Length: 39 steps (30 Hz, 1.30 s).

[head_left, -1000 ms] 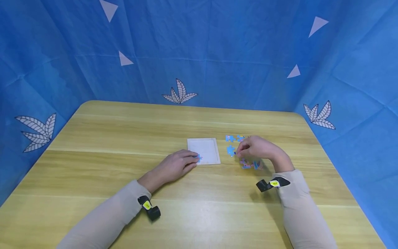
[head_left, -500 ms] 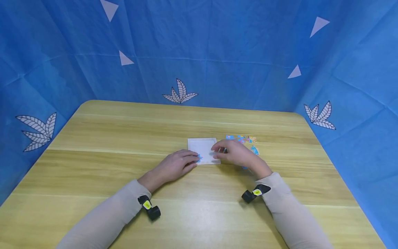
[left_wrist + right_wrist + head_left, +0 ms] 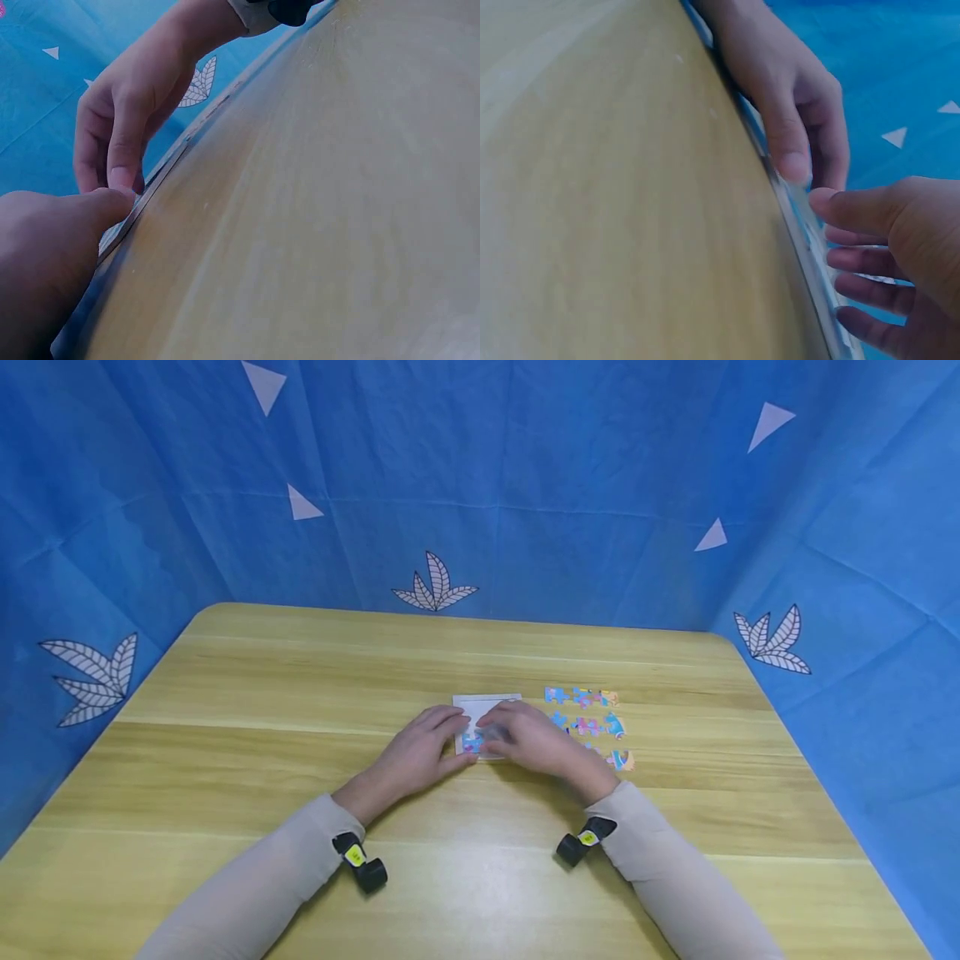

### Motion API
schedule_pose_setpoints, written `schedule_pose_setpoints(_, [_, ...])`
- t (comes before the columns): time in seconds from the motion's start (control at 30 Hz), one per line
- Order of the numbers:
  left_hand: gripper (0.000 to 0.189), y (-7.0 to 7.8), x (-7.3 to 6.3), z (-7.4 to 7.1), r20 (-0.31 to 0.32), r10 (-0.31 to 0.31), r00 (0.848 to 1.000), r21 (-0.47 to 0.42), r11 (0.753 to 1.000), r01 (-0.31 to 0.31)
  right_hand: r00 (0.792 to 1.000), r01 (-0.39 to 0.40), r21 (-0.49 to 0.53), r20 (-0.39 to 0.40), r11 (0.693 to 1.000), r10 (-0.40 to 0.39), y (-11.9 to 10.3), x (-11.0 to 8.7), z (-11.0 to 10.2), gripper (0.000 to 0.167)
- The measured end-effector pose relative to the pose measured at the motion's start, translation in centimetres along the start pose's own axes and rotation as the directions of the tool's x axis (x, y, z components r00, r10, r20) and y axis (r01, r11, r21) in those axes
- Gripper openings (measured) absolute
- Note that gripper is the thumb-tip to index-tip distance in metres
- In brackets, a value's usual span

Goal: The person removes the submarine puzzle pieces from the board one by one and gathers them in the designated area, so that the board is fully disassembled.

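Observation:
A shallow white square puzzle tray (image 3: 486,703) lies near the middle of the table. A blue-and-pink jigsaw piece (image 3: 472,744) sits in its near left corner. My left hand (image 3: 422,750) is at the tray's left side, its fingertips over the left edge and the thumb by the near edge. Reaching across from the right, my right hand (image 3: 531,741) has its fingertips over the tray beside that piece. In the right wrist view the right fingers (image 3: 870,292) spread loosely, with the thumb toward the left thumb (image 3: 795,166). Most of the tray's right part is hidden under the right hand.
Right of the tray, several loose jigsaw pieces lie in rough rows, among them a blue piece (image 3: 555,695), a pink piece (image 3: 588,727) and a blue-and-yellow piece (image 3: 621,760). A blue patterned curtain (image 3: 600,485) stands behind the wooden table (image 3: 300,668).
My right hand has come left from the loose pieces to over the tray. The left fingers have shifted up a little, leaving the corner piece more in sight.

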<state>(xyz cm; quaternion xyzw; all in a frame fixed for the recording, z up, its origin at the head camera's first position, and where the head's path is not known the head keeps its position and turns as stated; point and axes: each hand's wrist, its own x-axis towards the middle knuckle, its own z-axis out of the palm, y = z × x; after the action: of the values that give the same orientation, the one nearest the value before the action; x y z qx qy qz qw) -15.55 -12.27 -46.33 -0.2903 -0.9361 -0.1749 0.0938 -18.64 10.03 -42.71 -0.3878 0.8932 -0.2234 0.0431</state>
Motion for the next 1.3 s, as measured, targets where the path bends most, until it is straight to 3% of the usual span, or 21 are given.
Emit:
schedule_pose_setpoints(0.27, [0.071, 0.1, 0.0, 0.2, 0.072, -0.056, 0.996, 0.013, 0.998, 0.055, 0.999, -0.011, -0.105, -0.041, 0.994, 0.007, -0.7, 0.2, 1.2, 0.032])
schedule_pose_setpoints(0.77, [0.070, 0.2, -0.2, 0.0, 0.074, -0.053, 0.996, 0.028, 0.998, 0.051, 0.996, 0.008, -0.138, -0.082, 0.990, -0.019, -1.5, 0.2, 1.4, 0.024])
schedule_pose_setpoints(1.1, [0.069, 0.2, -0.1, 0.0, 0.057, -0.041, 0.998, 0.007, 0.999, 0.041, 0.998, -0.032, 0.037, -0.051, 0.999, 0.033, -2.0, 0.4, 1.5, 0.011])
schedule_pose_setpoints(1.3, [0.068, 0.2, -0.1, 0.1, 0.044, -0.026, 0.999, 0.023, 0.999, 0.025, 0.994, -0.060, 0.091, -0.087, 0.994, 0.068, -1.6, 0.3, 1.3, 0.021])
